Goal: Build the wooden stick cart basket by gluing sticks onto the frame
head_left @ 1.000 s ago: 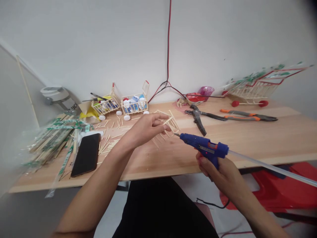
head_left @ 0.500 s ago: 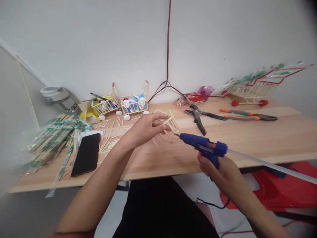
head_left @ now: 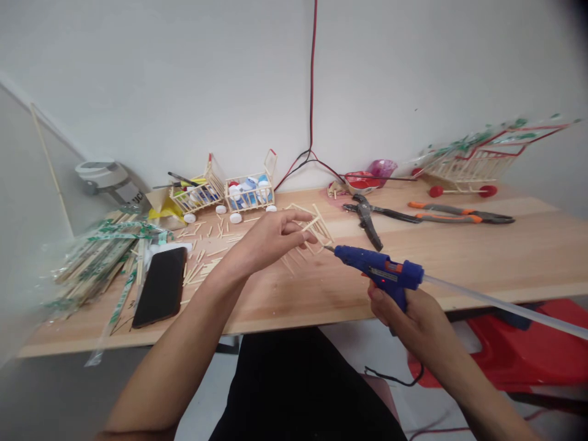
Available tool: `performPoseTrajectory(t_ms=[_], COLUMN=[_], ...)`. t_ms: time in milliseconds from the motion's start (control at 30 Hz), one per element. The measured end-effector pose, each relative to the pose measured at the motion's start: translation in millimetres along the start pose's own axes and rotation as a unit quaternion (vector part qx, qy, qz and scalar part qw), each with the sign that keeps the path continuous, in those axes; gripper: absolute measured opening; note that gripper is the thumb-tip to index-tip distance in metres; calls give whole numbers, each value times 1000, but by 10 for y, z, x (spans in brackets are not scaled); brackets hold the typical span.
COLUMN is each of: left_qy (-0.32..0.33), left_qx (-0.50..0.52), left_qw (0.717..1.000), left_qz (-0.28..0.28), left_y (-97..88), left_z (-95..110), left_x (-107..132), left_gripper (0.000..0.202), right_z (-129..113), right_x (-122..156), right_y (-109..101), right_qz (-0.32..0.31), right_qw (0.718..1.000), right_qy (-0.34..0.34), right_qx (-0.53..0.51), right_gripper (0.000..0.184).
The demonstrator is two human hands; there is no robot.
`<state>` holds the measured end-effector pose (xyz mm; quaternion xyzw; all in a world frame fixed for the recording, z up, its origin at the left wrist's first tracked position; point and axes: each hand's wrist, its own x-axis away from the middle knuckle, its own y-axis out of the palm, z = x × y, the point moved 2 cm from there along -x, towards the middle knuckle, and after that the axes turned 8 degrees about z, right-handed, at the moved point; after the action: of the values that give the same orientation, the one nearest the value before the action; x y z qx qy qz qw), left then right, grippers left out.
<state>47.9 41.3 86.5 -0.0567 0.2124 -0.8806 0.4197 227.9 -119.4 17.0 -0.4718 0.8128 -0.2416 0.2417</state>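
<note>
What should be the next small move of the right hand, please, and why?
Probably, the right hand should gently guide the nozzle of the blue glue gun to the nearest joint of the stick frame. The nozzle points at the frame's near end, very close to it, and the left hand holds the frame. Whether they already touch is hard to tell.

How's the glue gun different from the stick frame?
The gun is mostly blue; the frame is pale. The gun has a chunky body, while the frame is thin sticks with gaps. The right hand grips the gun; the left hand's fingers touch the frame. Both have a hand on them.
</note>
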Motion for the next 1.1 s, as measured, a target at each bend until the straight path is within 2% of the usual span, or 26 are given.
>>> performPoseTrajectory(t_ms=[400,1100], left_qy=[2,11], left_qx=[2,-4], left_qw=[1000,1000], left_qz=[1,-2], left_y=[-4,11], left_z=[-10,-17], left_x=[0,1], left_gripper=[45,44], right_z=[17,-9], right_x=[-3,16], right_y=[-2,-13], right_qz=[2,28], right_qw=[1000,999], right_qy=[21,-28], right_qx=[0,4], right_gripper=[46,42])
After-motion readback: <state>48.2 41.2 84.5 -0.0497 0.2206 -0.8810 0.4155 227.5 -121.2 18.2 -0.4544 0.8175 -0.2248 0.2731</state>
